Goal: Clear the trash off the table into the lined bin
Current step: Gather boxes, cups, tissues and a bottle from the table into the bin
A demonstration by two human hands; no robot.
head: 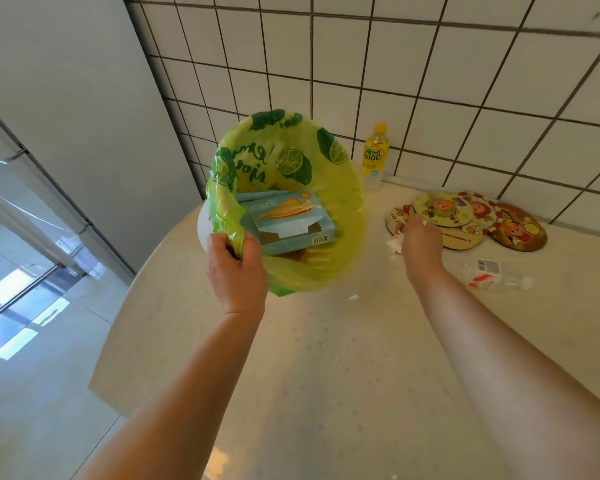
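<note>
Gripping the lined bin (291,188) rim with my left hand (236,268), right hand (421,244) pinching white tissue (395,244) on the desk (326,341); risk: scraps dropping short of the tilted bin.

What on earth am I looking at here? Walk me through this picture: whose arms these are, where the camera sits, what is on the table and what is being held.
There is no machine here. A camera worn on a person's head looks forward and down, so the two bare arms are that person's own.

The left hand grips the rim of a bin lined with a yellow-green bag printed with limes, tipped toward the camera. A light blue box already lies inside it.

The right hand reaches over the pale table and is closed on something white, likely crumpled tissue.

Also on the table: a yellow drink bottle standing by the tiled wall, round cartoon coasters, a clear bottle lying on its side, and a small white scrap.
</note>
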